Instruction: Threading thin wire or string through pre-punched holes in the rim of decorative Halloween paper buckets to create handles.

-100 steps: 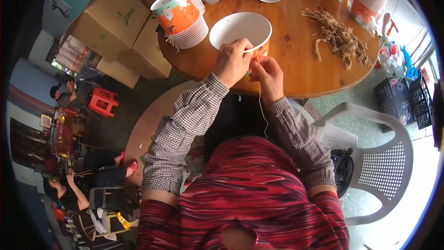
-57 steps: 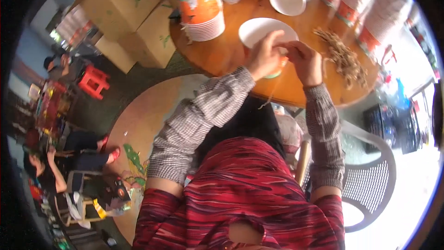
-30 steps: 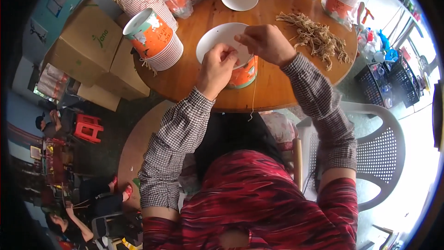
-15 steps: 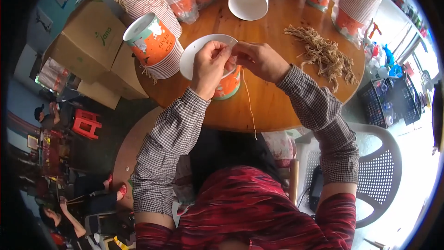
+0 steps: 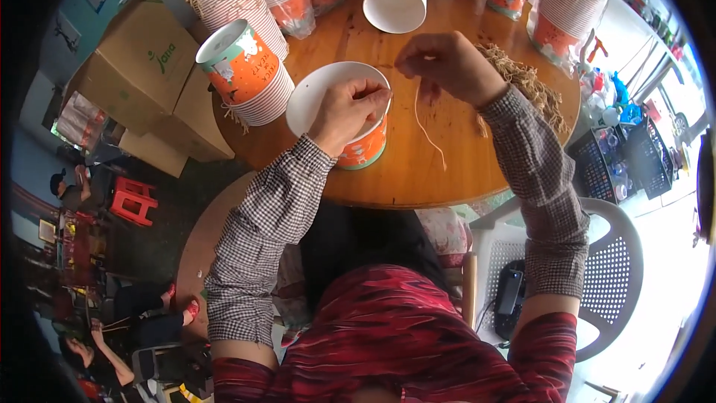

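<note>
On the round table [image 5: 418, 172], hands pinch what seems string [image 5: 426, 123] over a cup [image 5: 356, 145].

cup [image 5: 356, 151]: orange outside with little pictures, white inside
string [image 5: 426, 128]: pale tan
table [image 5: 447, 172]: brown wood
string pile [image 5: 533, 88]: tan
sleeves [image 5: 272, 231]: small brown and white checks
top [image 5: 418, 343]: red with dark streaks
boxes [image 5: 142, 75]: brown card
chair [image 5: 608, 269]: white with tiny holes
stool [image 5: 133, 198]: red

Bright daylight from the right, blown-out glare there, dark fisheye-bent rim, sharp centre.
</note>
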{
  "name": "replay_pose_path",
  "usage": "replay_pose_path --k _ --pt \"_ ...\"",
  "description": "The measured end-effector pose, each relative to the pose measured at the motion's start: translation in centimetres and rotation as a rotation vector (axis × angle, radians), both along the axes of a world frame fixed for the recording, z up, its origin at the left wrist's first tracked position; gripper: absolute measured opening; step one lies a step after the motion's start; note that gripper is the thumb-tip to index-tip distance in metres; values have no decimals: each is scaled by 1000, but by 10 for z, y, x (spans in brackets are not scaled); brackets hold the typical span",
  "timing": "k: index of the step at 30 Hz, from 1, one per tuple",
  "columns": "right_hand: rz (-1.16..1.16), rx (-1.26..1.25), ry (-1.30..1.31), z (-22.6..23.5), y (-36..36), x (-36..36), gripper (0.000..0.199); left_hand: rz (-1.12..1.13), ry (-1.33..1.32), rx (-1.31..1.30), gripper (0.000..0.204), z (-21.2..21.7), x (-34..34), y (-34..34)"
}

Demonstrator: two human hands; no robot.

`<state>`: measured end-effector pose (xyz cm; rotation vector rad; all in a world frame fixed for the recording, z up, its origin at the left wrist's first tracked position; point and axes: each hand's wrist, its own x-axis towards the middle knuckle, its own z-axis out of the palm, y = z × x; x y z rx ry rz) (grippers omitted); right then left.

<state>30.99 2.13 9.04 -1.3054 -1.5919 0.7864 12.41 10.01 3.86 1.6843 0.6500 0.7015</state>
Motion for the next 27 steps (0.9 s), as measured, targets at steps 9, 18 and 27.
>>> replay_pose_path --k 9,18,27 --pt "-28 23 -8 -46 38 26 13 -269 -111 -227 20 -2 5 11" --pt "-188 368 336 -90 -6 4 16 -194 -105 -396 17 -2 4 4" --pt "-180 560 44 -78 -4 -19 13 -227 -118 -414 18 0 3 6"
